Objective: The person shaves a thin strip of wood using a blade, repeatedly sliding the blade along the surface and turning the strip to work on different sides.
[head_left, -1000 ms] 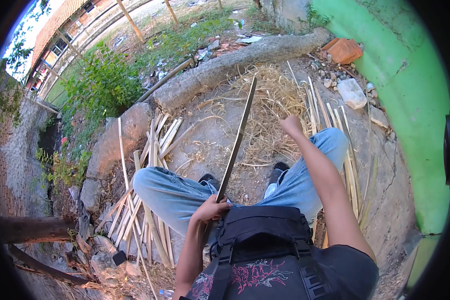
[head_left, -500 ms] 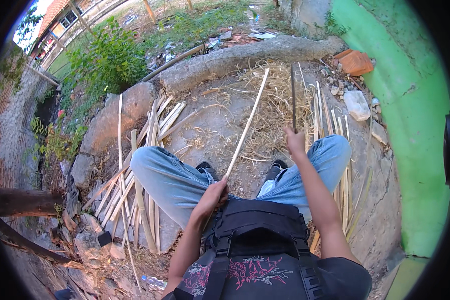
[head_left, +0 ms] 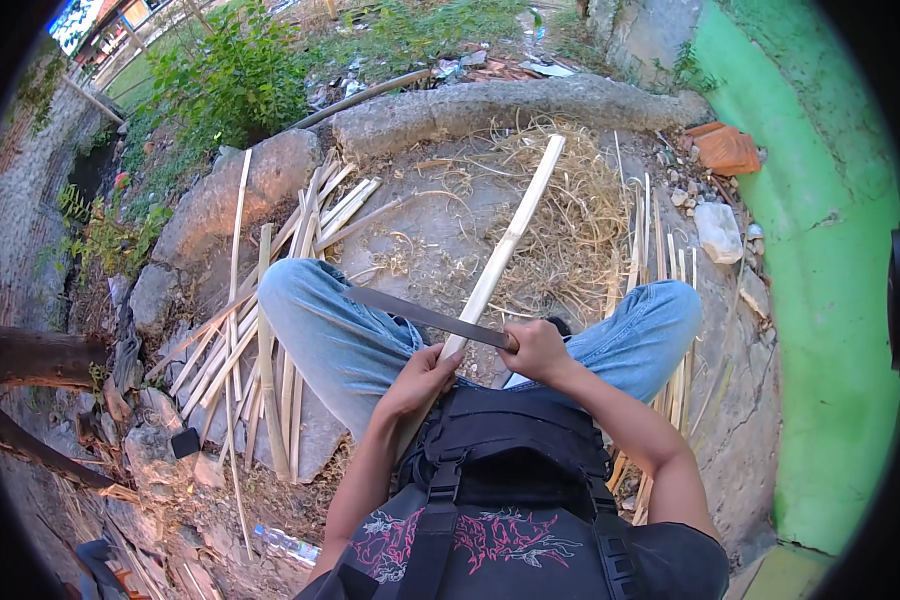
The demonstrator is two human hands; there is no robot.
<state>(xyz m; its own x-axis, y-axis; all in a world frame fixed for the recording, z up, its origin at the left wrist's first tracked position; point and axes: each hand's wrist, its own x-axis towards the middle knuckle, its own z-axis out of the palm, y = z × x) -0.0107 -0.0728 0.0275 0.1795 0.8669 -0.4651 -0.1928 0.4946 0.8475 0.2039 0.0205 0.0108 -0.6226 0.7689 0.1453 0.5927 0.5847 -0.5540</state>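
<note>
My left hand [head_left: 420,384] is closed round the near end of a pale bamboo strip [head_left: 513,235], just in front of the black bag [head_left: 515,425] at my waist. The strip slants away to the far right, its broad face turned up. Closed on the handle of a long dark knife [head_left: 420,311], my right hand [head_left: 538,351] is just right of the strip. The blade lies crosswise over the strip, close to my left hand, its tip pointing left above my left knee. Whether its edge touches the strip I cannot tell.
Bamboo strips [head_left: 270,380] lie heaped beside my left leg, and more strips [head_left: 678,290] lie by my right leg. Curly shavings [head_left: 570,200] cover the ground ahead, before a low concrete ledge [head_left: 510,105]. A green wall [head_left: 820,300] rises at right.
My right hand has come left and nearer, swinging the knife from upright to crosswise over the strip. The strip has rolled from its narrow side to its broad face.
</note>
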